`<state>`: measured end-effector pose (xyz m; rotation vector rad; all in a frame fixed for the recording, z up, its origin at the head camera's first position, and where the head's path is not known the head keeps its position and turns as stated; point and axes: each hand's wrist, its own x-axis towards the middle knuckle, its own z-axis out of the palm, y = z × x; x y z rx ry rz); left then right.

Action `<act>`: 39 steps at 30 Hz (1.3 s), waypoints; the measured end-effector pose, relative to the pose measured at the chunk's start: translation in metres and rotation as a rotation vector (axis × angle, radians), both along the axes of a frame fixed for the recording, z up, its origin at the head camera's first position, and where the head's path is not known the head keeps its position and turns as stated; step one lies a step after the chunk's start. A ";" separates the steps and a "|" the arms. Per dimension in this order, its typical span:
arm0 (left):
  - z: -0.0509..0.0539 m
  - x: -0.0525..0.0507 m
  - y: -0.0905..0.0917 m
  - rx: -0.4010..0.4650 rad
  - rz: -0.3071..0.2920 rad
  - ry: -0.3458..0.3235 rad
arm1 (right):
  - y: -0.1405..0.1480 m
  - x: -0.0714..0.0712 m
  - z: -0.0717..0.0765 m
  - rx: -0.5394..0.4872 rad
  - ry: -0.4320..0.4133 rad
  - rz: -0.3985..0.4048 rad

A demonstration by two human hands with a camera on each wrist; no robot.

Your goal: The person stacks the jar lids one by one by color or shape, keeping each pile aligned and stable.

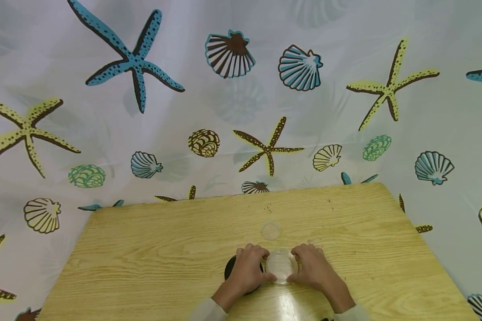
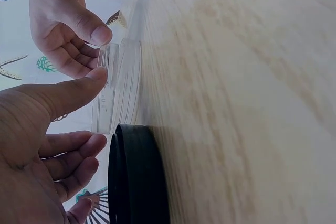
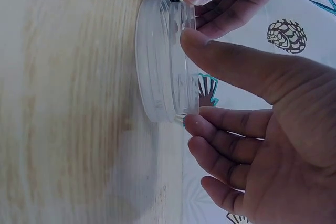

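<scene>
Between both hands is a shallow clear round dish (image 1: 281,266) on the wooden table. The left hand (image 1: 247,269) grips its left side, thumb at the near edge and fingers at the far edge. On the opposite side the right hand (image 1: 312,269) holds it in the same way. From the side, in the right wrist view, a clear upper piece (image 3: 181,61) sits on a cloudier round piece (image 3: 152,59) resting on the table. Partly hidden beneath the left hand are black round pieces (image 2: 139,177), apparently stacked.
Beyond the hands a thin clear disc (image 1: 271,231) lies flat on the wooden table (image 1: 152,258). A white cloth (image 1: 184,107) printed with starfish and shells hangs behind the table and at its sides. A small dark object (image 1: 326,319) shows at the bottom edge near the right sleeve.
</scene>
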<state>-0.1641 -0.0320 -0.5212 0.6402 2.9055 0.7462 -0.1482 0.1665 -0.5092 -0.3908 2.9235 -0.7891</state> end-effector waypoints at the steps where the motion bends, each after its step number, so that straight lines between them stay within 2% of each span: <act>1: 0.000 0.000 0.000 -0.003 -0.001 -0.003 | 0.000 0.000 0.000 0.003 0.001 0.002; 10: -0.002 0.002 0.001 -0.016 0.001 -0.010 | -0.002 0.002 -0.002 0.030 -0.008 -0.006; 23: -0.001 0.003 0.003 -0.060 -0.005 0.028 | -0.002 0.000 -0.004 0.044 -0.003 0.005; 39: -0.004 0.002 0.004 -0.158 -0.013 0.086 | -0.004 0.002 -0.008 0.062 0.001 0.001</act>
